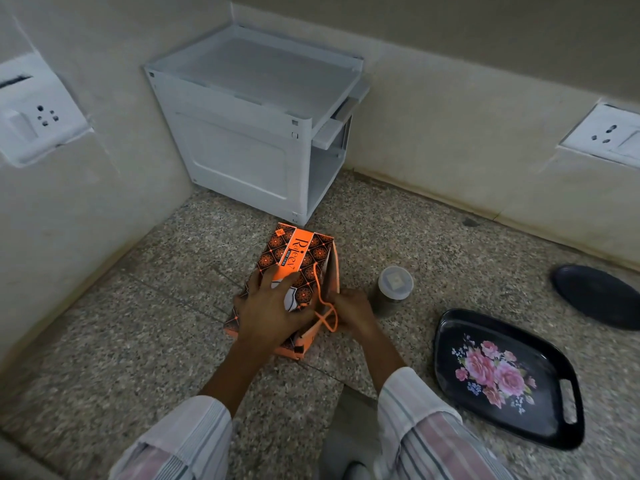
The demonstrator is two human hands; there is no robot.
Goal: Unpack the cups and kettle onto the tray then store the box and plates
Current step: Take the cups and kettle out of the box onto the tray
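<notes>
An orange and black patterned box lies on the speckled floor in the middle of the view. My left hand presses flat on its top near end, fingers spread. My right hand is at the box's right side, fingers closed around the orange cord handle and the side flap. A black tray with pink flowers lies on the floor to the right, with nothing on it. Cups and kettle are not visible; the box's inside is hidden.
A white plastic cabinet stands in the corner behind the box, its right side open. A small jar with a clear lid stands just right of the box. A dark plate lies at far right. Walls with sockets close in left and behind.
</notes>
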